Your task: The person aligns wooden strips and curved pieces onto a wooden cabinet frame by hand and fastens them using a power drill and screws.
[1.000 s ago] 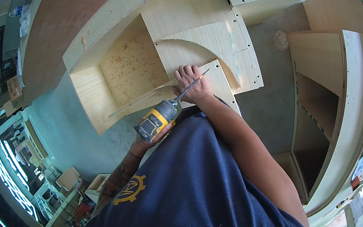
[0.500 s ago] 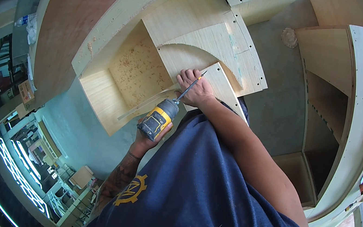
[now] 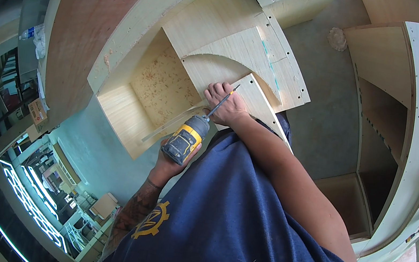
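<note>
My left hand (image 3: pixel 178 162) is closed around a yellow-and-black cordless drill (image 3: pixel 185 139). Its long thin bit (image 3: pixel 221 103) points up and right, crossing in front of my other hand. My right hand (image 3: pixel 228 105) lies on a pale plywood panel (image 3: pixel 254 98), its fingers curled together at the panel's left edge. Whether a small item sits under those fingers is hidden. This panel leans close to my body, and dark pre-drilled holes show along its edge. Just beyond it lies a larger plywood board (image 3: pixel 244 44) with a curved cutout.
An open wooden compartment (image 3: pixel 160 80) scattered with shavings is at the left of the boards. A long curved reddish panel (image 3: pixel 104 1) stands farther left. On the right rises a curved cabinet frame (image 3: pixel 417 118) with shelves. Grey floor (image 3: pixel 320 77) shows between, with a pale round lump (image 3: pixel 337 39).
The view has shifted slightly, so the surroundings sit a little farther right and lower at the left. Both hands keep their hold, and the drill stays nearly in place.
</note>
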Tool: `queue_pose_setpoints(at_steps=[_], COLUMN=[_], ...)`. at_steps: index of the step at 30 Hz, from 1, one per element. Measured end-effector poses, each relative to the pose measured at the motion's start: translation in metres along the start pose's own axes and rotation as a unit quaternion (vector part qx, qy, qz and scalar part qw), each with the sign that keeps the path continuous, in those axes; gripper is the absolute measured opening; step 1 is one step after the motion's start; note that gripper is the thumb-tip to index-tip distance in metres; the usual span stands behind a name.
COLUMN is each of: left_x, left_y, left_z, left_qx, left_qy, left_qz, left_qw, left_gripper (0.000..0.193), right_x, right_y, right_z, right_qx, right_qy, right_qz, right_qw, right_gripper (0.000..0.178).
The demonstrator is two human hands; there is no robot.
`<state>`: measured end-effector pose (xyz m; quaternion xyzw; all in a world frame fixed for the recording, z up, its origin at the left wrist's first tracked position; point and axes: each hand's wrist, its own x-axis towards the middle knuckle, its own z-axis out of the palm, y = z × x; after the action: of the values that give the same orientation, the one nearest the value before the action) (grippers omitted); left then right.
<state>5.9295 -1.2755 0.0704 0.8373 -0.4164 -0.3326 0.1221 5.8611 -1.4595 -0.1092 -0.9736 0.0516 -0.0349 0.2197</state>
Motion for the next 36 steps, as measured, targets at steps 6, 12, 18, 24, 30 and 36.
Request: queue_pose_setpoints(at_steps=[6,12,18,24,30,36], left_x=[0.002,0.030,0.034,0.039,0.042,0.053], left_y=[0.017,0.067,0.073,0.072,0.072,0.074], left_z=[-0.013,-0.031,-0.039,-0.041,-0.035,-0.029], left_qx=[0.031,-0.072,-0.022,-0.004,-0.022,-0.059], left_qy=[-0.014,-0.025,-0.047,-0.064,-0.060,-0.044], left_qz=[0.091,-0.104,-0.084,-0.053,-0.050,-0.083], left_qw=[0.995,0.992,0.995,0.997,0.997,0.994], left_gripper=[0.022,0.026,0.026,0.022,0.021,0.024], right_x=[0.000,-0.002,-0.003,-0.004,-0.004,-0.001], right_y=[-0.001,0.002,0.002,0.001,0.001,0.000], right_z=[-0.001,0.003,0.003,0.013,0.019,0.017], right_qx=[-0.005,-0.007,0.000,-0.006,-0.037,-0.045], right_qy=[-0.010,0.003,-0.017,0.007,0.008,-0.006], right_qz=[-0.002,-0.004,0.000,0.001,-0.009,-0.016], right_qw=[1.000,1.000,1.000,1.000,0.999,0.999], right_gripper=[0.049,0.052,0.052,0.046,0.045,0.043])
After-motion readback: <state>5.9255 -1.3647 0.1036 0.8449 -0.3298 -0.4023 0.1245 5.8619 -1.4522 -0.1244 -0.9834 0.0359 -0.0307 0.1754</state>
